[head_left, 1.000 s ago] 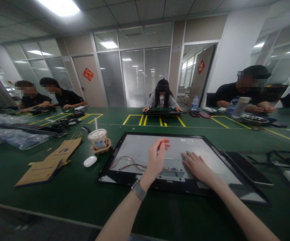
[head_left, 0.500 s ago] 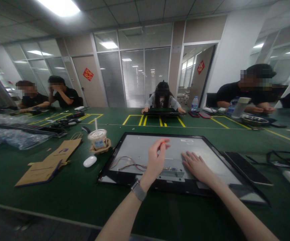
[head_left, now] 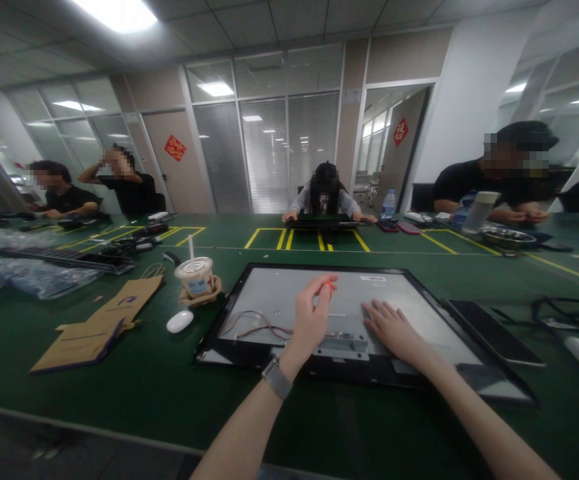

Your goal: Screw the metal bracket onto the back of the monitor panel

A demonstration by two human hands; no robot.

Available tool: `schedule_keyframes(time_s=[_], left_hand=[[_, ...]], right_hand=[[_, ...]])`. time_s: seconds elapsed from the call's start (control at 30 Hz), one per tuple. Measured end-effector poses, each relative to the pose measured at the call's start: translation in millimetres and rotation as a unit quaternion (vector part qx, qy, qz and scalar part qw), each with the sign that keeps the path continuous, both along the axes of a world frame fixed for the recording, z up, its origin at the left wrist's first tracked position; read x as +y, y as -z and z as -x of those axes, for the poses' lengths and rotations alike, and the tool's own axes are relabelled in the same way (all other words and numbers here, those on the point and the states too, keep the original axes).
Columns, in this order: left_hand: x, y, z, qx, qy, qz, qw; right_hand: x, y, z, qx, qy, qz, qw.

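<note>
Small orange-handled tool (head_left: 328,287), pinched between the thumb and fingertips of the left hand (head_left: 309,320), raised just above the grey metal back of a flat screen (head_left: 289,293). Fingers curled close around the handle, with only its orange top in sight above them. Tip hidden behind the hand, so cannot tell whether it touches the metal. Grey-banded watch (head_left: 276,378) on that wrist.

Just beside, the right hand (head_left: 392,327): palm down, fingers spread wide and pressed flat on the same metal back, holding nothing.

Flat screen lying face down on the green table (head_left: 119,393), straight ahead and near the front edge, with a black frame all round. On its back, a loop of red wires (head_left: 254,325) to the left of the left hand, a small metal bracket (head_left: 342,343) at the near side between the two hands, and a white label (head_left: 373,279) by the far edge.

Left of the screen: a lidded drink cup (head_left: 195,277) with a straw, set in a cardboard holder; a white mouse (head_left: 180,321) just in front of it; a flattened brown paper bag (head_left: 104,320) further out. Right of the screen: a dark flat slab (head_left: 492,332) just beside the frame, then black cables (head_left: 559,313).

Well beyond, across yellow tape lines (head_left: 269,237) on the table, several other people seated — one straight opposite with both hands on a dark flat thing, two at the far left, one at the far right near a metal bowl (head_left: 507,238).
</note>
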State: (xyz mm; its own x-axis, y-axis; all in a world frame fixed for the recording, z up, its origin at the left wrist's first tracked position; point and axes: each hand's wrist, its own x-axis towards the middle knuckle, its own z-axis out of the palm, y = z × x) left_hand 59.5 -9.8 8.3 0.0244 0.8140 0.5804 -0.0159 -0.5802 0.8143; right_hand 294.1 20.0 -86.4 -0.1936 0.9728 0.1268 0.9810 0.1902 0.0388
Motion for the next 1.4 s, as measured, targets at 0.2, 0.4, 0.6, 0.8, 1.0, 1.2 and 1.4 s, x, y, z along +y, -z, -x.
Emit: schedule_keyframes(time_s=[0.2,0.4,0.6,0.8,1.0,1.2,1.4], left_hand=[[-0.1,-1.4,0.1,0.019,-0.042,-0.033,0.998],[-0.6,-1.4,2.2,0.028,-0.062,-0.042,0.997],[-0.7,0.0,2.4,-0.003,-0.029,0.002,1.0],[0.2,-1.3,2.8,0.025,-0.068,-0.061,0.996],[-1.0,-1.4,3.7,0.024,-0.046,-0.05,0.997],[-1.1,-0.2,3.4,-0.003,-0.034,-0.022,0.999],[-1.0,-3.3,5.0,0.023,-0.107,-0.064,0.992]], right_hand=[[-0.7,-1.3,1.0,0.0,0.0,0.0,1.0],[2.1,3.2,-0.9,0.013,-0.003,-0.014,1.0],[-1.3,-2.7,1.8,0.013,0.003,-0.002,1.0],[-1.9,-5.3,3.1,0.005,0.004,0.01,1.0],[-1.2,-3.2,2.2,0.008,-0.002,0.0,1.0],[-0.8,-0.8,2.0,0.003,-0.001,-0.005,1.0],[0.3,0.1,1.7,-0.001,0.002,-0.006,1.0]])
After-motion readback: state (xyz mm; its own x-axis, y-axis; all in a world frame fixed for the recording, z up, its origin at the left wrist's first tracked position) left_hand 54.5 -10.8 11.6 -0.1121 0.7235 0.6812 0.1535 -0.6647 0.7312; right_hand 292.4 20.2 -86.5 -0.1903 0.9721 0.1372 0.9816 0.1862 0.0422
